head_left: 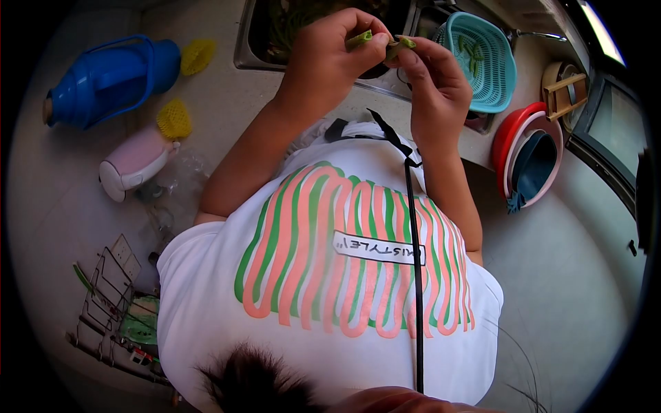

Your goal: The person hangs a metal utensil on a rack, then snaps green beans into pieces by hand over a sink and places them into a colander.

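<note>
Both of my hands are raised at the sink's near edge, fingertips close together. My left hand [344,48] pinches a green bean piece [359,40] between thumb and fingers. Just to its right, my right hand [437,72] is closed on another green bean piece [401,47], its end sticking out between thumb and forefinger. Behind my left hand is the dark sink basin [249,41], with green beans inside, partly hidden. A turquoise basket [506,65] stands right of my right hand, holding several short green pieces.
On the left are a blue thermos [110,82], a yellow scrubber [197,56] and a pink-and-white kettle [138,162]. A wire rack [103,310] is at the lower left. Red and pink basins [506,141] hang at the right, near the window [620,124].
</note>
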The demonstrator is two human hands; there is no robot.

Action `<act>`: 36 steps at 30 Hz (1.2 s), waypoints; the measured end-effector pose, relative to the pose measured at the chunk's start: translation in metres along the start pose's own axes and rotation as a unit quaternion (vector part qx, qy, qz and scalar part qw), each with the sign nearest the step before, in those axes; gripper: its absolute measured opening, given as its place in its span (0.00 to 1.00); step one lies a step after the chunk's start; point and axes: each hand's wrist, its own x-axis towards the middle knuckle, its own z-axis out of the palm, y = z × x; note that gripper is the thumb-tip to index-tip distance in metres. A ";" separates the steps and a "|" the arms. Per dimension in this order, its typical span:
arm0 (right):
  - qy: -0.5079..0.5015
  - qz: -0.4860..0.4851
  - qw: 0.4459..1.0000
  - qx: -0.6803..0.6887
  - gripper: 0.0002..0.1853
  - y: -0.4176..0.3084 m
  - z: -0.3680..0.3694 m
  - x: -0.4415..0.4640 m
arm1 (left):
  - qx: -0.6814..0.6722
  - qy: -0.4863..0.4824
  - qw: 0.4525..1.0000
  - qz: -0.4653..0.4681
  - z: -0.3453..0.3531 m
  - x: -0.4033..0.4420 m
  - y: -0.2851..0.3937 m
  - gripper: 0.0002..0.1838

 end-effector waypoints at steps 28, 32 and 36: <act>-0.155 -0.020 0.981 -0.115 0.08 -0.008 -0.023 0.037 | 0.079 0.034 0.988 0.129 0.009 0.003 -0.006 0.12; -0.144 -0.013 0.983 -0.109 0.10 -0.014 -0.031 0.038 | 0.129 -0.051 0.990 0.018 -0.017 0.001 -0.011 0.14; -0.160 -0.027 0.974 -0.157 0.10 -0.015 -0.031 0.036 | 0.136 -0.028 0.984 0.115 -0.017 0.005 -0.008 0.13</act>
